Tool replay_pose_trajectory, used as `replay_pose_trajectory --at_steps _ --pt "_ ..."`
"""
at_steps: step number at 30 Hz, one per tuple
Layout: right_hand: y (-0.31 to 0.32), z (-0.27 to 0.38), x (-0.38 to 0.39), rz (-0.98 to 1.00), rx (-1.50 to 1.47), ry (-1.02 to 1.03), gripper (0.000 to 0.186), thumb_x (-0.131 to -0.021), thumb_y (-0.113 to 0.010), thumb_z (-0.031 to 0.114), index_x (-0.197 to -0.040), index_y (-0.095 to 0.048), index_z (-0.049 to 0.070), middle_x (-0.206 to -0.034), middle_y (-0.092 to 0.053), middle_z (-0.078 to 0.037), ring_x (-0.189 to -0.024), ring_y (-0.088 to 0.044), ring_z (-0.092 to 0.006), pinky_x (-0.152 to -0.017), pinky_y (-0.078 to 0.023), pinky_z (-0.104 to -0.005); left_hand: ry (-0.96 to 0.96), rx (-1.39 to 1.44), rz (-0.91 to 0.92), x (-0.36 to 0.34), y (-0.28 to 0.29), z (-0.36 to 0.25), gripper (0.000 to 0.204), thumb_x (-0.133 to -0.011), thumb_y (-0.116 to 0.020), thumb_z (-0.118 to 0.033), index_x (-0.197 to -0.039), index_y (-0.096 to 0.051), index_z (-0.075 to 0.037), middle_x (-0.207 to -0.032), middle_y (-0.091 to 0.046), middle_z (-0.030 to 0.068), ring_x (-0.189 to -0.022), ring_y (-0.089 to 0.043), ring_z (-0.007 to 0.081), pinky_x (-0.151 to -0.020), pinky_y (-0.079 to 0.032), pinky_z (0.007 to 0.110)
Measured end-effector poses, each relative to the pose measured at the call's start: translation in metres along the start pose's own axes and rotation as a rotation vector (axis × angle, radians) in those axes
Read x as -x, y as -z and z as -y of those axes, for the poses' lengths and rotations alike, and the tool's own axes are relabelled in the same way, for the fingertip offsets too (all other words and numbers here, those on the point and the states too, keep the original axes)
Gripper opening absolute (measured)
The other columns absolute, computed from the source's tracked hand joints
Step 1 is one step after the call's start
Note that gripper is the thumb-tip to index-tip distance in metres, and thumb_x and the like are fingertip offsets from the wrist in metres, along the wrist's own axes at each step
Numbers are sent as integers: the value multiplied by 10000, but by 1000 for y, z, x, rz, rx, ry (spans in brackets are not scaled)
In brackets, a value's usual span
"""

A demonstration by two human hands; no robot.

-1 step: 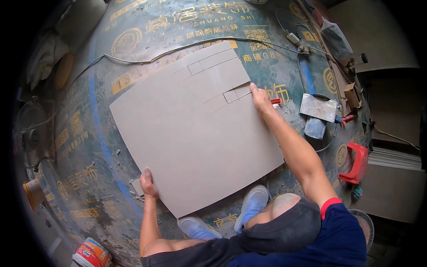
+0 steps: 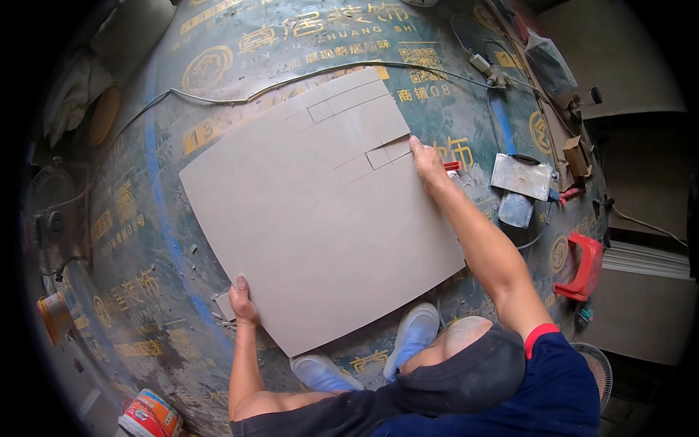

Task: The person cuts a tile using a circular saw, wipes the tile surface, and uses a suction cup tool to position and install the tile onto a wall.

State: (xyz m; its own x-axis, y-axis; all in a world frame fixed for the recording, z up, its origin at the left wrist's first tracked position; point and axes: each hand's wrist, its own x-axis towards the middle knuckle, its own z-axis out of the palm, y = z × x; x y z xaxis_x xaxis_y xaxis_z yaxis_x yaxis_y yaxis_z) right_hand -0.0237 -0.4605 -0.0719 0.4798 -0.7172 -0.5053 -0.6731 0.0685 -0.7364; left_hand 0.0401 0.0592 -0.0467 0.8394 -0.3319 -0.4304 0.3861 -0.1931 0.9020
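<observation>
Large grey tile (image 2: pixel 313 218): flat on printed floor sheet (image 2: pixel 145 218). Left hand (image 2: pixel 242 301) gripping near corner; right hand (image 2: pixel 428 164) pressing far edge beside cut notches. Risk: scored strips snapping or tile slipping if lifted unevenly.

A renovation site: floor protection sheeting (image 2: pixel 182 218), cut tile (image 2: pixel 313 218), trowel (image 2: pixel 520 177).

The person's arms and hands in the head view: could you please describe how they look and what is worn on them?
Both forearms are bare, with no gloves, watch or rings visible on the left hand or the right hand. The right upper arm wears a short dark blue sleeve edged with a red cuff. No sleeve shows on the left arm.
</observation>
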Motion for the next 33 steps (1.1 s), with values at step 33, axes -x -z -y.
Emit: replay_pose_trajectory --at_steps 33 --pt "-43 104 -83 129 -82 -35 646 -936 -540 507 -1239 -564 -63 -1173 -629 -217 -1017 -629 -324 -882 -483 -477 -9 29 -58 4 -3 0 524 -997 -464 -427 -1149 -566 63 -1064 -651 123 -946 -621 190 -850 -491 314"
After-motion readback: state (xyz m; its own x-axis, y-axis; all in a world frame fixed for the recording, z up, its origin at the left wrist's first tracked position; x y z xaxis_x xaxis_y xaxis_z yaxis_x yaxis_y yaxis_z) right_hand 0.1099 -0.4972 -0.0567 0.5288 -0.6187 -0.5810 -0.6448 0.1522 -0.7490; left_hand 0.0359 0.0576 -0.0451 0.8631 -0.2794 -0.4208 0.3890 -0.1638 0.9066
